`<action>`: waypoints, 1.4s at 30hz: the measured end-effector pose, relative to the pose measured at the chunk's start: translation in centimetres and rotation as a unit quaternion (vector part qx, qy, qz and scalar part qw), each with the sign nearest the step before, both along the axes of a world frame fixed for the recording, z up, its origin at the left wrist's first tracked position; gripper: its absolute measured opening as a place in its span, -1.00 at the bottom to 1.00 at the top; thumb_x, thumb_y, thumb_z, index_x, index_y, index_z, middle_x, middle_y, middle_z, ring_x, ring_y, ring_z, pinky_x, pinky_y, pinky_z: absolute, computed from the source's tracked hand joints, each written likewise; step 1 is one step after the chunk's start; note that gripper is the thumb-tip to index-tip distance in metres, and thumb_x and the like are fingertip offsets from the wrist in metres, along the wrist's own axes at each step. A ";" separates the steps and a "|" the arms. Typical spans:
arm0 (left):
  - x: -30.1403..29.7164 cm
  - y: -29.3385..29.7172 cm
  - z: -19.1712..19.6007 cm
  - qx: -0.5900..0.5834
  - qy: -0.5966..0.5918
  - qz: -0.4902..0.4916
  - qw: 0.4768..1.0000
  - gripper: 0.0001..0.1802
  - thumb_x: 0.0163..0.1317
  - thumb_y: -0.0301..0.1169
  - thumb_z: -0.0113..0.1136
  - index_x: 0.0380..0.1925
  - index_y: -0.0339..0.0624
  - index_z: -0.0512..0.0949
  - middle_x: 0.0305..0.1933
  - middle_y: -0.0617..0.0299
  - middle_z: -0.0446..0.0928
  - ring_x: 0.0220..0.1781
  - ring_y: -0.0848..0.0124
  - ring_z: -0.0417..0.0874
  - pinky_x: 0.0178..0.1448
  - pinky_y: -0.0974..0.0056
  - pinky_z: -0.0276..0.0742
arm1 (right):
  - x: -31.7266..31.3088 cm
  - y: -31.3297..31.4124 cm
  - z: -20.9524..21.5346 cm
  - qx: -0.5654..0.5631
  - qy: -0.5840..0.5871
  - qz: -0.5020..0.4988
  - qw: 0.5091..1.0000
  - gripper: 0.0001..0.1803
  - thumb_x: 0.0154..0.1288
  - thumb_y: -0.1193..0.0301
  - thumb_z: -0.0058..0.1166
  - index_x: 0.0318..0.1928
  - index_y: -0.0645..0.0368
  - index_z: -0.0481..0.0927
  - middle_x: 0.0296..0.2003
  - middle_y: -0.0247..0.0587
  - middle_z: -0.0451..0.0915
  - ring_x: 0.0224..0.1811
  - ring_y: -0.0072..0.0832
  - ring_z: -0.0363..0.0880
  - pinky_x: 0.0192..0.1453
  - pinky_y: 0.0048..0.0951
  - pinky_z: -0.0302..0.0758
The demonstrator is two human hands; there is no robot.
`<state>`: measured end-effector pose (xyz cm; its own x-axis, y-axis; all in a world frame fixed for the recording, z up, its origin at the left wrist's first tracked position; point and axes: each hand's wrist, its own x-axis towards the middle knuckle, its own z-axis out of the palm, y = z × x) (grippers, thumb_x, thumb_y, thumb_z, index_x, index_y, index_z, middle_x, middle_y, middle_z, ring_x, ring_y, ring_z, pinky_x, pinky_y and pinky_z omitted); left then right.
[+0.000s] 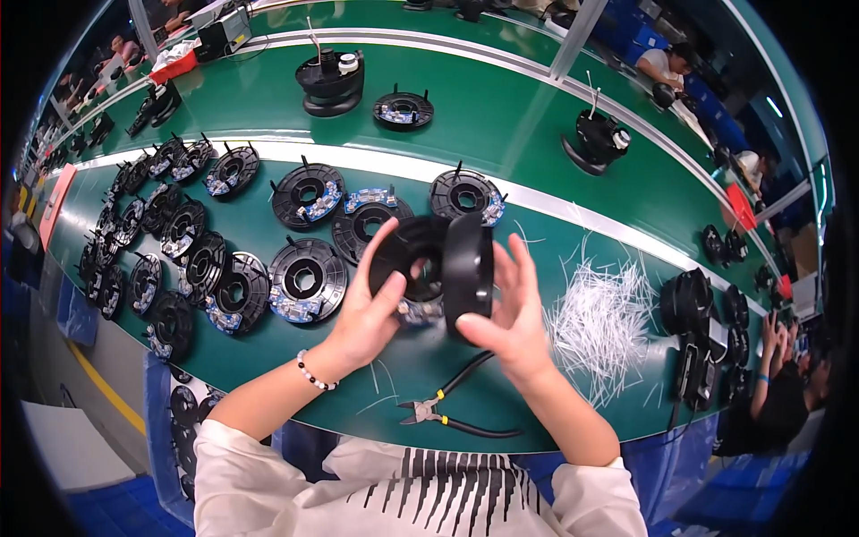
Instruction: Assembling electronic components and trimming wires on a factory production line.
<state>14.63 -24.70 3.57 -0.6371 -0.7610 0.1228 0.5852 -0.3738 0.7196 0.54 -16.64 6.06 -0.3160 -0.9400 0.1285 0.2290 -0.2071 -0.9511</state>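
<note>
My left hand (pixel 369 309) grips a flat black ring-shaped disc (pixel 407 259) with a small circuit board at its lower edge. My right hand (pixel 513 315) holds a black round housing (pixel 468 271) on edge, pressed against the right side of that disc. Both parts are lifted above the green table (pixel 501 134), roughly at its near middle. A beaded bracelet (pixel 313 371) is on my left wrist.
Several black ring discs with blue boards (pixel 306 279) lie to the left and behind. Black-handled cutters (pixel 447 407) lie near the front edge. A heap of white cable ties (pixel 601 327) sits at right, beside stacked black housings (pixel 687 309). Other people work at far right.
</note>
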 end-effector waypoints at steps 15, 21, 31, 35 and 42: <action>1.7 -1.9 -1.3 0.230 0.052 -0.231 0.944 -0.42 0.16 -0.09 -0.25 0.09 -0.24 0.26 0.11 0.07 0.35 0.15 0.21 0.35 0.23 0.07 0.20 | -0.5 -0.5 1.1 -0.095 0.283 -0.031 0.954 0.20 -0.35 0.36 0.40 0.25 0.34 -0.17 0.18 0.05 0.03 0.25 -0.22 0.08 0.28 -0.28 0.09; 2.0 0.3 -1.6 0.030 -0.040 -0.172 0.984 -0.34 0.00 -0.47 -0.13 0.21 -0.25 0.07 0.17 0.03 0.26 0.20 0.20 0.29 0.29 0.04 0.13 | 0.9 1.1 -0.1 -0.007 0.205 0.011 0.979 0.25 -0.32 0.40 0.39 0.29 0.22 -0.27 0.22 0.06 -0.03 0.27 -0.25 0.05 0.29 -0.32 0.07; 0.9 -1.4 -0.4 0.291 0.012 -0.228 0.929 -0.31 0.21 0.15 -0.40 0.07 -0.17 0.30 0.05 0.04 0.40 0.05 0.19 0.45 0.12 0.06 0.37 | 1.0 0.5 1.1 0.002 0.373 0.038 0.927 0.31 -0.40 0.24 0.44 0.27 0.32 -0.24 0.22 0.12 -0.04 0.28 -0.16 0.03 0.31 -0.27 0.05; 1.4 -0.9 -1.4 0.271 0.068 -0.184 0.942 -0.37 0.24 0.09 -0.40 0.04 -0.17 0.32 0.00 0.06 0.42 0.03 0.21 0.46 0.10 0.10 0.40 | 1.8 0.3 1.7 0.022 0.464 0.022 0.885 0.32 -0.42 0.17 0.44 0.26 0.34 -0.21 0.19 0.14 -0.01 0.23 -0.08 0.05 0.27 -0.20 0.08; 1.1 -0.2 0.2 0.217 -0.003 -0.123 0.968 -0.40 0.24 0.04 -0.39 0.04 -0.19 0.32 -0.04 0.08 0.43 -0.05 0.27 0.49 0.05 0.14 0.44 | 1.7 0.3 1.8 0.032 0.503 0.024 0.864 0.32 -0.47 0.12 0.45 0.25 0.35 -0.14 0.19 0.15 -0.01 0.23 -0.03 0.02 0.26 -0.15 0.07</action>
